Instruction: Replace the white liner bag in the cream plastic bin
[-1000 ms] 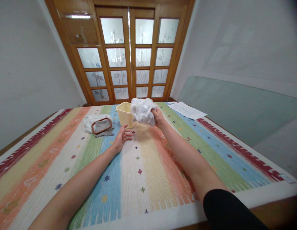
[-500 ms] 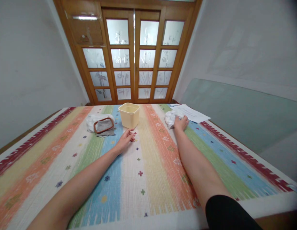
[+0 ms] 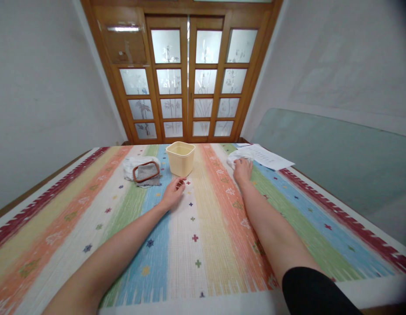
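My right hand (image 3: 243, 169) is over the near side of a crumpled white plastic bag (image 3: 235, 156), fingers bent onto it; the fingertips are partly hidden. To the left, my left hand (image 3: 175, 192) lies on the striped tablecloth (image 3: 209, 245), loosely curled with fingers somewhat apart and holding nothing. Just beyond that hand stands a cream square plastic tub (image 3: 180, 162), upright and apart from it. Further left, a reddish-brown rounded rectangular frame (image 3: 146, 172) rests on a grey cloth (image 3: 147, 177) against another white plastic bag (image 3: 130, 166).
Printed paper sheets (image 3: 271, 157) lie behind and to the right of the right hand. A pale green board (image 3: 320, 153) runs along the right wall. Wooden doors with glass panes (image 3: 189, 83) stand beyond the table's far edge.
My right hand has shifted slightly left and onto the bag, which looks flatter now. The left hand's fingers are a little more curled. The whole view has shifted slightly.
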Motion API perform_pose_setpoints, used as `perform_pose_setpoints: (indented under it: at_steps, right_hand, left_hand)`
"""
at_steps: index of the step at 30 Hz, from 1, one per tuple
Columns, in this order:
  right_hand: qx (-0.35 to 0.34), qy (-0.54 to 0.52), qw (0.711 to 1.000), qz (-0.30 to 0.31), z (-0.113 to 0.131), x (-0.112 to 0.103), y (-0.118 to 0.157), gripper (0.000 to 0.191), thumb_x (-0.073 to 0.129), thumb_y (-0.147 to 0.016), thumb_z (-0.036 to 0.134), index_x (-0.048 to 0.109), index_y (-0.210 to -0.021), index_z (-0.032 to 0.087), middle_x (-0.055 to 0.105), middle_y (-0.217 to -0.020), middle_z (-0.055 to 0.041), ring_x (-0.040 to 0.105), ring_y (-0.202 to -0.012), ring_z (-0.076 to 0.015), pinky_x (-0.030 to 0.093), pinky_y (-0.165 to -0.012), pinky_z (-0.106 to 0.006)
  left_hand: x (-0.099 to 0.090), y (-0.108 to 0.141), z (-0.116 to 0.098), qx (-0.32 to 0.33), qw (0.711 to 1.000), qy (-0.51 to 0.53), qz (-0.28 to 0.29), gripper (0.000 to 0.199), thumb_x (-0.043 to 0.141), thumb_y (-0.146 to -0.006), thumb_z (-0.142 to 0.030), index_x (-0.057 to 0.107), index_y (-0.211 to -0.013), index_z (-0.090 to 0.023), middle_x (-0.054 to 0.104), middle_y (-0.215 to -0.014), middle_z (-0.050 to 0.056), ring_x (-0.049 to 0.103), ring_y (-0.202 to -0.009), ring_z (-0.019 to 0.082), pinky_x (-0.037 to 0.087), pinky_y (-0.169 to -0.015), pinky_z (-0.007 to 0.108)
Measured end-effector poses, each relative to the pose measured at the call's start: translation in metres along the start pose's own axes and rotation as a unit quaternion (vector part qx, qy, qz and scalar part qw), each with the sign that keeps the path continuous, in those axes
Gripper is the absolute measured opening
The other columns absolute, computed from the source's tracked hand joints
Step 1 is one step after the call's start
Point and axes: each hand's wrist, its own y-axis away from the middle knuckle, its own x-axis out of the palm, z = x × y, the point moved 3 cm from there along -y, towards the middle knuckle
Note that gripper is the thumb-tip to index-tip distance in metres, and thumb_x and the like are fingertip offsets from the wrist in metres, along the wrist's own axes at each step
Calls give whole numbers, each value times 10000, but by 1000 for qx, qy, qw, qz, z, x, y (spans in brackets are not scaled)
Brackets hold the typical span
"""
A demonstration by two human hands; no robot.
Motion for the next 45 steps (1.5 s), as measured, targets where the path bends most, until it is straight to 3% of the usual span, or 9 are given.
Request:
perform_pose_setpoints:
  at_steps: [5, 12, 16, 19, 22, 29, 34, 39, 45]
  right_hand:
    - [-13, -31, 997, -68, 9, -14, -4, 391, 464, -952, 111, 699, -1258, 170, 560, -1454, -181, 424, -1371, -317, 228, -1206, -550]
    - [-160, -288, 944, -10, 132, -29, 38, 438, 508, -1007, 308, 545, -1423, 175, 593, -1380, -174, 532, -1292, -293, 448, -1106, -457]
    - [-283, -268, 918, 75, 192, -38, 71, 342, 562, -1019, 362, 619, -1314, 198, 630, -1302, -149, 593, -1186, -267, 484, -1016, -396]
    - [-377, -186, 896, 140, 217, -41, 88, 229, 530, -1046, 338, 703, -1034, 189, 691, -1052, -118, 626, -1004, -234, 475, -892, -334]
    - [-403, -151, 890, 153, 235, -42, 97, 260, 508, -1056, 314, 711, -965, 179, 699, -977, -112, 625, -938, -225, 451, -834, -318]
    - [-434, -250, 854, 139, 295, -48, 120, 214, 562, -1046, 321, 685, -1164, 190, 686, -1174, -116, 606, -1121, -233, 460, -965, -342]
    - [-444, -291, 835, 145, 332, -45, 130, 437, 673, -985, 373, 599, -1376, 192, 605, -1405, -152, 534, -1303, -283, 430, -1093, -421]
    - [-408, -275, 855, 166, 360, -34, 130, 617, 738, -924, 467, 552, -1431, 170, 599, -1398, -168, 529, -1293, -307, 427, -1076, -430]
    - [-395, -177, 890, 144, 365, -34, 130, 227, 649, -954, 243, 683, -1176, 208, 652, -1146, -112, 557, -1112, -274, 427, -956, -394]
  left_hand:
    - [-39, -14, -1, 97, 966, -220, -95, 250, 533, -943, -235, 701, -1128, -214, 668, -1146, 96, 615, -1139, 266, 471, -1065, 433]
    - [-109, -28, 33, -37, 868, -448, -212, 305, 582, -924, -302, 710, -1186, -213, 626, -1304, 146, 510, -1293, 356, 333, -1163, 522]
    - [-131, -27, 52, -101, 855, -474, -183, 290, 600, -925, -384, 730, -1117, -212, 670, -1231, 159, 544, -1248, 383, 322, -1139, 574]
    - [-137, -27, 55, -112, 855, -481, -158, 276, 558, -961, -424, 733, -1022, -220, 699, -1175, 148, 590, -1171, 373, 352, -1096, 576]
    - [-140, -28, 53, -101, 863, -464, -170, 300, 510, -998, -437, 716, -979, -219, 717, -1161, 137, 612, -1144, 347, 390, -1058, 526]
    - [-141, -30, 59, -129, 899, -373, -191, 406, 378, -1062, -494, 677, -1027, -221, 746, -1017, 102, 681, -987, 281, 468, -841, 364]
    - [-138, -28, 56, -126, 905, -352, -204, 463, 275, -1098, -484, 657, -1116, -224, 756, -1061, 87, 698, -956, 242, 465, -796, 323]
    - [-143, -27, 53, -133, 895, -355, -234, 463, 255, -1100, -458, 642, -1177, -217, 751, -1133, 112, 695, -1026, 256, 468, -832, 337]
    - [-150, -27, 62, -168, 883, -373, -231, 395, 367, -1056, -443, 691, -1094, -221, 765, -1090, 124, 688, -1064, 298, 469, -885, 383]
